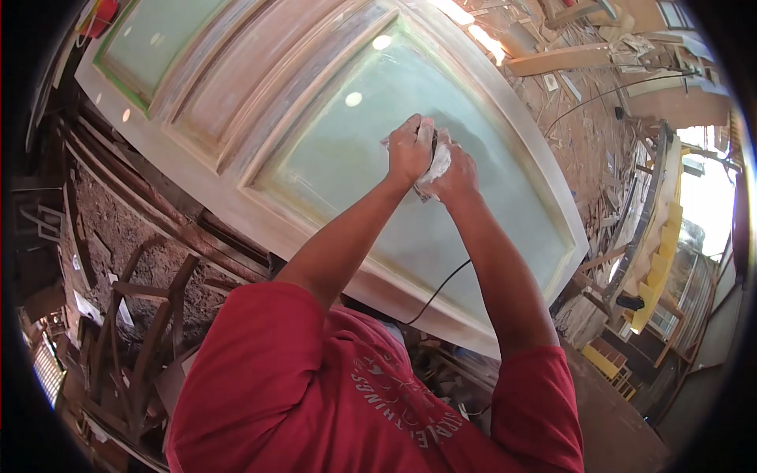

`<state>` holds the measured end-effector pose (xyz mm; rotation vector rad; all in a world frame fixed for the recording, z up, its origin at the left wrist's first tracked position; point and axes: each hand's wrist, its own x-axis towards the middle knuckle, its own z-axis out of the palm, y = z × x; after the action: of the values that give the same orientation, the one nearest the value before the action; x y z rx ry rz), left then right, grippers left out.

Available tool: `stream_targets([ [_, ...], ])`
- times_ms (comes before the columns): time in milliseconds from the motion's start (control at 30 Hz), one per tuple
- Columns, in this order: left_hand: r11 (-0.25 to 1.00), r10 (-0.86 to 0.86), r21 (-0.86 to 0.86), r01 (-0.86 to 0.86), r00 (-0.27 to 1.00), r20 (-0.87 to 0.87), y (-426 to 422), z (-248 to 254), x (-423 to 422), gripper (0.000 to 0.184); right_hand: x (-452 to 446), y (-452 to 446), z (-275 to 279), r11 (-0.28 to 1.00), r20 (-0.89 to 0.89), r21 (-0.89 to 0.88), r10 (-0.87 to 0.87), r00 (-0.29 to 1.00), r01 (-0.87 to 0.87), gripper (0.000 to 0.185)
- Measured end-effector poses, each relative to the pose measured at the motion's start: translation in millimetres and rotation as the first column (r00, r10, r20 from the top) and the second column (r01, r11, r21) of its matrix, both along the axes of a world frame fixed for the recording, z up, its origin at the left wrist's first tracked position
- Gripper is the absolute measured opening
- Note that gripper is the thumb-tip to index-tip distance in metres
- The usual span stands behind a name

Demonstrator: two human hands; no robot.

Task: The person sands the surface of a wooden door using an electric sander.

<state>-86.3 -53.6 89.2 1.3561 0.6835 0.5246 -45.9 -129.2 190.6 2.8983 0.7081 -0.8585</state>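
Note:
Both hands meet over the pale green recessed panel [355,158] of a large wooden door-like piece [213,185]. My left hand [408,155] is closed, fingers curled around a small dark-edged thing dusted white [432,169]. From the other side, my right hand [457,175] closes on the same thing, and white powder coats its thumb side. Fingers cover most of what they hold, so its kind is unclear. It appears to rest against the panel. A thin black cord [440,292] crosses the panel's lower part and passes behind my right forearm.
Raised mouldings [276,87] run across the piece beside a second green panel [162,55]. Wood scraps [587,165] litter the floor at right, near a timber beam [560,61]. Dark wooden frames [150,315] stand at lower left. A yellow stepped piece [658,268] is at right.

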Motion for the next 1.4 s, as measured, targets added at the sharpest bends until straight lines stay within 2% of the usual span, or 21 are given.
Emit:
stream_targets([
  [33,1.0,0.006,0.015,-0.006,1.0,0.002,-2.9,-0.2,-1.4,0.035,-0.4,0.9,3.4,1.0,-0.02,-0.019,-0.002,1.0,0.002,0.101],
  [133,0.998,0.033,0.061,-0.034,0.999,0.013,-25.1,-0.2,0.7,0.034,-3.3,-27.0,-4.3,1.0,0.045,-0.002,0.019,0.999,-0.019,0.091],
  [233,0.995,0.059,0.082,-0.062,0.997,0.041,-68.1,3.7,1.1,0.032,-1.3,-73.3,-11.8,1.0,0.06,-0.01,0.028,0.998,-0.027,0.093],
  [333,0.997,-0.01,0.08,0.012,1.0,-0.024,-111.2,4.2,1.7,0.031,-0.2,-113.6,-7.3,1.0,0.008,-0.027,-0.015,1.0,0.015,0.092],
  [467,0.982,-0.009,0.187,-0.002,0.998,0.058,-168.9,-5.5,6.8,0.031,-8.7,-181.7,-13.3,0.999,0.074,0.04,-0.036,0.997,0.033,0.089],
  [533,0.986,-0.037,0.162,0.026,0.997,0.065,-188.6,-0.1,4.5,0.03,-13.4,-201.0,-14.0,0.998,0.138,0.05,-0.039,0.99,0.032,0.085],
  [633,0.988,-0.061,0.142,0.052,0.996,0.058,-196.0,5.2,2.0,0.03,-12.3,-198.7,-2.9,0.998,0.036,-0.028,-0.056,0.998,0.057,0.086],
  [733,0.987,-0.025,0.159,0.02,0.999,0.031,-179.5,6.3,2.3,0.031,-11.5,-182.8,-2.3,0.999,0.086,-0.009,0.043,0.995,-0.042,0.086],
  [933,0.992,0.0,0.127,0.003,1.0,-0.019,-100.9,1.5,0.4,0.03,-1.0,-98.8,2.4,0.999,-0.016,-0.052,0.005,1.0,-0.006,0.088],
  [1133,0.993,0.068,0.099,-0.065,0.997,-0.029,-19.8,-5.1,-1.4,0.03,3.3,-17.2,-3.8,0.995,0.017,-0.034,0.099,0.995,-0.098,0.088],
  [1233,0.989,0.117,0.095,-0.113,0.992,-0.04,20.3,-6.5,-3.0,0.034,0.6,16.9,-10.7,0.982,0.111,0.027,0.181,0.977,-0.185,0.083],
  [1333,0.977,0.186,0.116,-0.18,0.981,-0.047,55.7,-1.6,-8.1,0.036,4.4,59.5,-9.9,0.963,0.082,-0.033,0.27,0.959,-0.268,0.077],
  [1400,0.976,0.207,0.077,-0.202,0.976,-0.068,67.7,0.4,-11.8,0.037,2.8,69.8,-11.6,0.951,0.109,0.011,0.307,0.946,-0.31,0.073],
])
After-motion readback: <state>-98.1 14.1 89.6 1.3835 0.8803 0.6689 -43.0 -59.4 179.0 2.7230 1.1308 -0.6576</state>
